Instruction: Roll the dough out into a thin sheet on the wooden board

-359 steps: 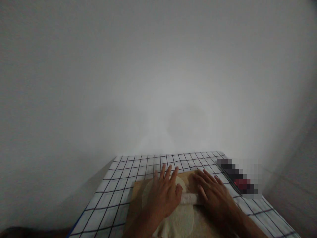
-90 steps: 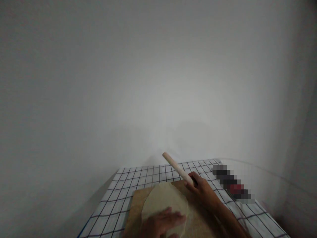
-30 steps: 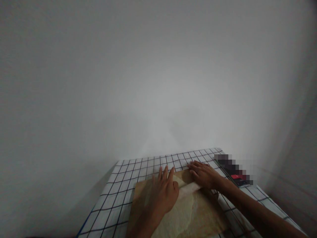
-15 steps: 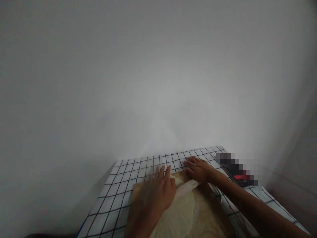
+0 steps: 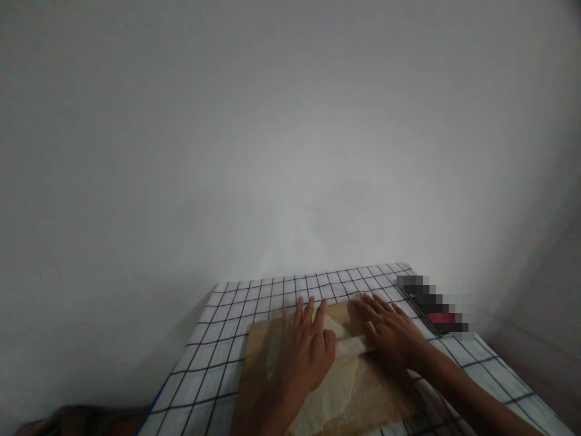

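Observation:
A thin, pale sheet of dough [image 5: 333, 387] lies spread on a wooden board [image 5: 379, 402]. Across it runs a pale rolling pin [image 5: 350, 346], visible only between my two hands. My left hand [image 5: 311, 345] rests over the pin's left part, fingers stretched forward and apart. Over its right end lies my right hand [image 5: 388, 327], palm down, its fingers also extended. Both ends of the pin are hidden beneath my hands.
The board lies on a table with a white, black-checked cloth [image 5: 218, 351]. A dark and red item [image 5: 431, 309], partly pixelated, lies at the table's right edge. A plain pale wall [image 5: 290, 151] rises behind the table.
My right hand has shifted right and slightly nearer, and my left hand slightly right. The rolling pin now lies more level across the view. The camera view has shifted slightly.

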Motion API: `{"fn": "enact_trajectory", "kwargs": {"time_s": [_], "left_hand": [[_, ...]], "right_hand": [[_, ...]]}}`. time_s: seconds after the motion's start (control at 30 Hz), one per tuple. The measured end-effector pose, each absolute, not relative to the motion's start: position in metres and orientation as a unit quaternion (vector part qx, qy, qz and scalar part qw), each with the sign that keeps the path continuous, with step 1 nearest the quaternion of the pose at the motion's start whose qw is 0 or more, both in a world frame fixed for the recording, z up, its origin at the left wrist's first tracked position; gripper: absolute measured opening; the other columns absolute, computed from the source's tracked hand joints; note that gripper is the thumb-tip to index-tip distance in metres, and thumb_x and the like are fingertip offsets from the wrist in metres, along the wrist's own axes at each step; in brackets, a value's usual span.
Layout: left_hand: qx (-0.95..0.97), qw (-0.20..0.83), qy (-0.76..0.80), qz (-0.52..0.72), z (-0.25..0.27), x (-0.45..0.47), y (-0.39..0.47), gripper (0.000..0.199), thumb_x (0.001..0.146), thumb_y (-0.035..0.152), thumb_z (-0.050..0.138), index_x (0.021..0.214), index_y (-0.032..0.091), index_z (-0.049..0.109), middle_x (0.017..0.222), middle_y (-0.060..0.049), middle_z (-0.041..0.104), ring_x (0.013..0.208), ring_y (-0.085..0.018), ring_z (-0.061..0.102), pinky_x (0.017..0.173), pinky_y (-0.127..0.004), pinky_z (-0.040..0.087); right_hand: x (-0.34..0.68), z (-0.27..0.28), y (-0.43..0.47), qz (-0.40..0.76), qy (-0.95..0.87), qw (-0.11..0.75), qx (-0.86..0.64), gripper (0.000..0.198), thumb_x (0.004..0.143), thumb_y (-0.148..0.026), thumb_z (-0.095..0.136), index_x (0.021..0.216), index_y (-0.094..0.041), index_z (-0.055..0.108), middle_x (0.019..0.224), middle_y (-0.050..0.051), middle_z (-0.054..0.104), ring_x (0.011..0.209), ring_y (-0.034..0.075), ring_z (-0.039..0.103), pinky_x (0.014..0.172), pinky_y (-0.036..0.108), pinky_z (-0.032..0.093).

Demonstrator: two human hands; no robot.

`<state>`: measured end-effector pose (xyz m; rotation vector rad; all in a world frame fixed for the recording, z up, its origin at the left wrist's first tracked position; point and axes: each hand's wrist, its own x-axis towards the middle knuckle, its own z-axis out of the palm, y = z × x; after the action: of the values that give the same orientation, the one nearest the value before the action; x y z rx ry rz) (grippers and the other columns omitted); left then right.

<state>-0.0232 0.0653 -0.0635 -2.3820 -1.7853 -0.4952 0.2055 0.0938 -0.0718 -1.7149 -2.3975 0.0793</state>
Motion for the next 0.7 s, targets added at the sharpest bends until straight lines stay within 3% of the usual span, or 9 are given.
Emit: {"fn": "enact_trajectory", "kwargs": {"time_s": [0.3, 0.47, 0.7], "left_hand": [[-0.795, 0.090, -0.575, -0.175, -0.065, -0.022, 0.060, 0.058, 0.092, 0.022, 0.041, 0.150, 0.024, 0.040, 0.157, -0.006, 0.038, 0.148, -0.032, 0.027, 0.116, -0.061, 0.030], [-0.783, 0.082, -0.592, -0.173, -0.071, -0.028, 0.087, 0.055, 0.093, 0.027, 0.043, 0.148, 0.023, 0.043, 0.155, -0.009, 0.043, 0.146, -0.033, 0.032, 0.112, -0.060, 0.037], [-0.746, 0.114, -0.624, -0.203, -0.068, -0.033, 0.130, 0.046, 0.096, 0.022, 0.037, 0.139, 0.020, 0.053, 0.147, -0.010, 0.053, 0.143, -0.034, 0.038, 0.111, -0.064, 0.034]], "right_hand": [[0.202, -0.074, 0.059, -0.014, -0.785, 0.124, -0.607, 0.052, 0.102, -0.038, 0.025, 0.149, -0.025, 0.044, 0.157, 0.006, 0.038, 0.147, 0.028, 0.028, 0.116, 0.055, 0.028], [0.199, -0.067, 0.096, -0.001, -0.791, 0.153, -0.592, 0.053, 0.103, -0.043, 0.024, 0.143, -0.021, 0.051, 0.154, 0.010, 0.044, 0.146, 0.026, 0.031, 0.116, 0.049, 0.029], [0.182, -0.049, 0.167, 0.037, -0.821, 0.177, -0.542, 0.048, 0.102, -0.044, 0.032, 0.129, -0.019, 0.062, 0.144, 0.011, 0.054, 0.140, 0.024, 0.040, 0.115, 0.043, 0.030]]}}
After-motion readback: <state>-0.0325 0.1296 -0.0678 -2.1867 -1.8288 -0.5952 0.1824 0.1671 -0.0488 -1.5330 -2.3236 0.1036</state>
